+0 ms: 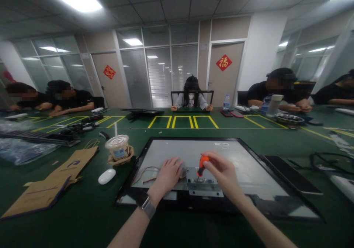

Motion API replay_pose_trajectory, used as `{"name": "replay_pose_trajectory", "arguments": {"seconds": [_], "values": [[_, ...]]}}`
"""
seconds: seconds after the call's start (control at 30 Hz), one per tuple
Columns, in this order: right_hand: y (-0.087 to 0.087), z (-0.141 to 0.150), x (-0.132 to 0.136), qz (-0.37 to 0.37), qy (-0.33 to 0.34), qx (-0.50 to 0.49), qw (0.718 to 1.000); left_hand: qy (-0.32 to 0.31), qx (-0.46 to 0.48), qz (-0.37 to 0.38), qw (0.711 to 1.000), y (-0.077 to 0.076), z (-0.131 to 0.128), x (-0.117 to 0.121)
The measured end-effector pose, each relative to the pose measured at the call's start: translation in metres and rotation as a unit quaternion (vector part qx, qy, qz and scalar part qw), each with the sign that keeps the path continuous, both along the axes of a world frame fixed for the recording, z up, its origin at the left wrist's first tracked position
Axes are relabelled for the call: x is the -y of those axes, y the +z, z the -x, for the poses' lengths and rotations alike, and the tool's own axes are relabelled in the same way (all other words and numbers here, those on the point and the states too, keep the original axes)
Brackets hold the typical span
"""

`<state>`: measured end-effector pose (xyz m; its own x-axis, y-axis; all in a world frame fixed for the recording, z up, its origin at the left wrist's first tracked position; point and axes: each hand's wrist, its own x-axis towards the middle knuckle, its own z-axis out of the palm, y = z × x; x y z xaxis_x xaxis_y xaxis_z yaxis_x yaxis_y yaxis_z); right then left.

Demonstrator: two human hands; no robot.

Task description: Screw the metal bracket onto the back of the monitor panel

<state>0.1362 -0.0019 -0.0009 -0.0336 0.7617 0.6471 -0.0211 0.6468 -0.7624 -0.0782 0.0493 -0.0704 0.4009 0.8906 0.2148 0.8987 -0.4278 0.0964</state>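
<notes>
A flat monitor panel [238,155] with a black frame lies on the table in front of me, pale back side up. On its near part sits a metal bracket with a circuit board [193,177]. My right hand [221,168] grips an orange screwdriver [203,164], tilted with its tip down at the bracket. Just left of the bracket, my left hand [170,172] rests palm down with fingers stretched out; what lies under its fingertips is partly hidden. Thin coloured wires [148,170] run across the panel by that hand.
Left of the panel are a drink cup [118,146], a white mouse-shaped case [107,176] and a paper bag [62,174]. A black phone [291,173] lies at the right. Across the green table a person holds a black frame [192,92]; other people sit on both sides.
</notes>
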Motion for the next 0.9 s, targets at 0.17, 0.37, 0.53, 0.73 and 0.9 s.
{"name": "replay_pose_trajectory", "arguments": {"seconds": [0.17, 0.37, 0.53, 0.73, 0.9], "values": [[-0.002, 0.005, 0.003, 0.011, 0.026, -0.034, 0.999, 0.008, -0.017, 0.015, 1.0, 0.004, -0.002, 0.001], [0.0, 0.003, 0.003, -0.003, -0.007, 0.002, 1.0, 0.007, -0.012, 0.015, 1.0, 0.0, -0.001, -0.002], [0.003, 0.002, 0.006, -0.004, -0.003, 0.036, 0.999, 0.004, -0.012, 0.013, 1.0, 0.002, -0.001, 0.0], [0.002, -0.001, 0.001, -0.031, -0.045, 0.017, 0.998, 0.007, -0.007, 0.015, 1.0, 0.004, 0.0, 0.001], [-0.002, -0.006, -0.005, -0.021, -0.067, 0.011, 0.997, 0.005, -0.001, 0.007, 1.0, 0.004, 0.0, 0.002]]}}
